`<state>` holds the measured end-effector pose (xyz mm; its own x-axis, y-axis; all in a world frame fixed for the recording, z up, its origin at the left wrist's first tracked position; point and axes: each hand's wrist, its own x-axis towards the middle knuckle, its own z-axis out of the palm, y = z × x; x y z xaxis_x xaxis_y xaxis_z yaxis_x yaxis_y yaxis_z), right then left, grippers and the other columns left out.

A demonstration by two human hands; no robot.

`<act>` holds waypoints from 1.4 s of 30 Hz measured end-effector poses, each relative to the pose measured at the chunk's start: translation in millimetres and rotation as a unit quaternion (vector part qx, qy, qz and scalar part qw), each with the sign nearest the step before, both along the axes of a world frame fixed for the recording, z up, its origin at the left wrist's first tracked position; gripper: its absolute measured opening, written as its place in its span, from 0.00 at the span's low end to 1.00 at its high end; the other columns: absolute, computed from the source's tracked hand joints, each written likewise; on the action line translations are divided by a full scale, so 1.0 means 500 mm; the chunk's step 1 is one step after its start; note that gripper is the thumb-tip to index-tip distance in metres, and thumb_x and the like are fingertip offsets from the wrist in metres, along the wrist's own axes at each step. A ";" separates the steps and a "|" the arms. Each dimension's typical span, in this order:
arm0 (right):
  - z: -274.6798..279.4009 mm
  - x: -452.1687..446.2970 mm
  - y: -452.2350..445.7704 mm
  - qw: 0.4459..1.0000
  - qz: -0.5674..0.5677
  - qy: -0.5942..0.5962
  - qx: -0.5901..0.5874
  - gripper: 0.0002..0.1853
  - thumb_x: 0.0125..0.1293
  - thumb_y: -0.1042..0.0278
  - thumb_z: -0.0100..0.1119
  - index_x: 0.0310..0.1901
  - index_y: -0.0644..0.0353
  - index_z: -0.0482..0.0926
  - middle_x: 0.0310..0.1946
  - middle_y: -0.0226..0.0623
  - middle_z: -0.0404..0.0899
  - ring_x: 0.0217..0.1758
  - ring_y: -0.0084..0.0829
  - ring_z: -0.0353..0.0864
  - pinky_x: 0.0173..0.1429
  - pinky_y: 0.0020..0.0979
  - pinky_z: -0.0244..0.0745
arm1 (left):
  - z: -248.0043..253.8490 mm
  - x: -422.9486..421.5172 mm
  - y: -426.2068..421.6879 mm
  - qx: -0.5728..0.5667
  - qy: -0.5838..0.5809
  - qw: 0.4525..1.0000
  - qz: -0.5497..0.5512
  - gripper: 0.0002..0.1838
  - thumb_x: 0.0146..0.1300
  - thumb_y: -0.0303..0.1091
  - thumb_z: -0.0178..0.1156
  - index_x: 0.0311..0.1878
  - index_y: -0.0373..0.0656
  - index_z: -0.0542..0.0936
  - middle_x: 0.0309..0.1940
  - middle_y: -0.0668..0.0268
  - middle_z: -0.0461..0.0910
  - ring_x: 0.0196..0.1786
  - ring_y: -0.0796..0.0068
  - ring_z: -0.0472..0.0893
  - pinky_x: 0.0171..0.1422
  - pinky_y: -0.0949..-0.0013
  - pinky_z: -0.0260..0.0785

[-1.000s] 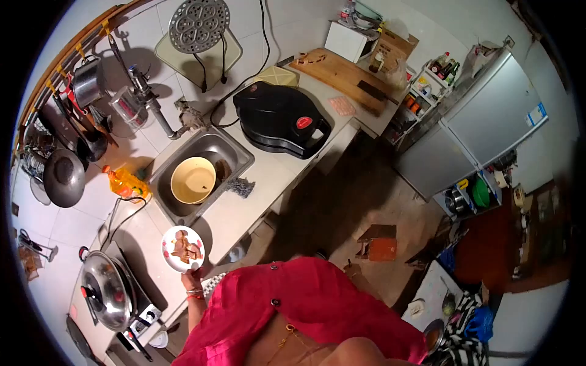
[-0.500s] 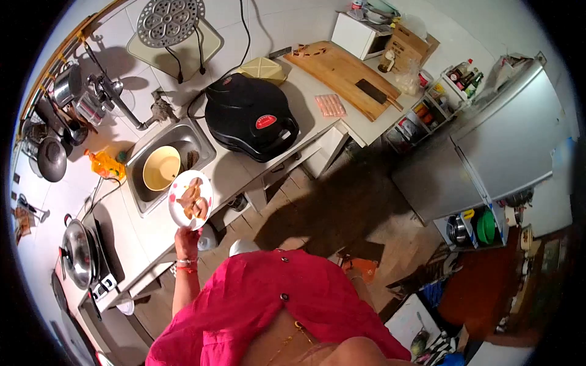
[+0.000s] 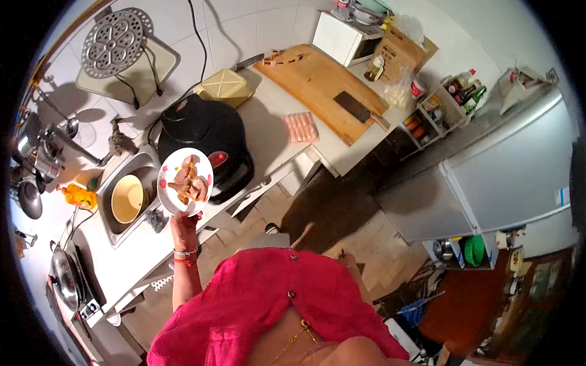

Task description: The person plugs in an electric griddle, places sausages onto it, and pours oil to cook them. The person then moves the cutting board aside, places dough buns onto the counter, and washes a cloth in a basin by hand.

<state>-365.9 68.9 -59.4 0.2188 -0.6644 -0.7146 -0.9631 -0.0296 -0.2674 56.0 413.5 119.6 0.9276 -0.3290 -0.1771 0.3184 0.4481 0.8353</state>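
My left hand (image 3: 184,228) grips the near rim of a white plate (image 3: 168,205) with red flower marks. Several brown pieces of meat (image 3: 191,182) lie on the plate. In this view the plate overlaps the closed black electric griddle (image 3: 235,174) on the counter. To its left, a yellow basin (image 3: 127,199) stands in the metal sink (image 3: 112,234). At the right side of the pink garment, a narrow part of my right hand (image 3: 347,258) shows low down; its fingers cannot be made out.
A wooden cutting board (image 3: 311,82) with a dark cleaver (image 3: 352,107) lies at the back right, beside a pack of sausages (image 3: 301,127). An orange bottle (image 3: 80,196) and a lidded wok (image 3: 66,277) are at left. The fridge (image 3: 506,177) stands at right.
The plate, held in my left hand, has gone from beside the sink to in front of the griddle. My view has shifted right, so the counter things appear further left.
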 end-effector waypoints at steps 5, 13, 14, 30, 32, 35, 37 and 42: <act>-0.026 -0.018 -0.139 0.987 0.139 0.073 -0.028 0.16 0.68 0.59 0.51 0.40 0.67 0.76 0.28 0.48 0.78 0.29 0.40 0.77 0.36 0.41 0.72 | -0.003 0.043 -0.130 -0.051 0.018 0.998 0.028 0.17 0.56 0.33 0.52 0.48 0.36 0.73 0.37 0.60 0.80 0.34 0.66 0.80 0.41 0.66 0.72; 0.116 0.306 -0.429 0.948 0.210 -0.137 -0.194 0.19 0.69 0.57 0.48 0.35 0.68 0.77 0.26 0.46 0.80 0.28 0.42 0.79 0.37 0.39 0.72 | 0.029 -0.018 -0.170 0.008 0.038 0.990 0.137 0.21 0.55 0.32 0.53 0.52 0.34 0.70 0.41 0.59 0.79 0.36 0.64 0.80 0.37 0.67 0.73; 0.107 0.364 -0.470 0.908 0.262 -0.182 -0.272 0.20 0.69 0.57 0.47 0.34 0.69 0.76 0.26 0.47 0.79 0.28 0.43 0.78 0.36 0.39 0.71 | 0.024 -0.041 -0.177 0.000 0.030 0.986 0.163 0.20 0.55 0.31 0.52 0.52 0.35 0.70 0.41 0.60 0.78 0.36 0.64 0.79 0.36 0.67 0.73; 0.146 1.320 -0.801 0.809 0.444 -0.238 -0.303 0.26 0.62 0.67 0.50 0.62 0.60 0.62 0.37 0.53 0.80 0.41 0.52 0.80 0.43 0.47 0.74 | 0.121 -0.244 -0.465 0.068 0.120 0.913 0.383 0.21 0.52 0.29 0.52 0.51 0.34 0.70 0.41 0.59 0.78 0.35 0.66 0.79 0.37 0.65 0.71; 0.156 1.400 -0.811 0.832 0.437 -0.197 -0.281 0.29 0.63 0.69 0.49 0.66 0.55 0.57 0.40 0.53 0.79 0.44 0.52 0.79 0.46 0.47 0.73 | 0.091 -0.247 -0.497 0.053 0.140 0.915 0.375 0.22 0.53 0.28 0.51 0.53 0.35 0.69 0.42 0.58 0.78 0.38 0.64 0.80 0.37 0.64 0.74; 0.261 1.450 -0.788 0.857 0.432 -0.128 -0.249 0.34 0.62 0.72 0.47 0.70 0.50 0.49 0.41 0.56 0.79 0.45 0.51 0.80 0.48 0.47 0.74 | 0.071 -0.231 -0.542 0.037 0.199 0.913 0.354 0.25 0.51 0.25 0.51 0.56 0.35 0.68 0.44 0.57 0.78 0.40 0.61 0.81 0.38 0.60 0.76; 0.259 1.501 -0.792 0.846 0.458 -0.103 -0.251 0.37 0.63 0.71 0.48 0.71 0.50 0.44 0.42 0.54 0.79 0.43 0.48 0.81 0.44 0.46 0.75 | 0.038 -0.215 -0.570 0.023 0.222 0.930 0.290 0.25 0.50 0.24 0.52 0.56 0.34 0.68 0.44 0.57 0.78 0.41 0.60 0.81 0.40 0.59 0.77; 0.175 1.592 -0.832 0.836 0.482 -0.097 -0.244 0.37 0.64 0.71 0.47 0.73 0.49 0.43 0.44 0.49 0.80 0.38 0.43 0.82 0.38 0.44 0.76 | -0.039 -0.138 -0.657 -0.011 0.293 0.939 0.180 0.24 0.52 0.20 0.50 0.56 0.35 0.69 0.45 0.56 0.77 0.43 0.60 0.80 0.44 0.58 0.77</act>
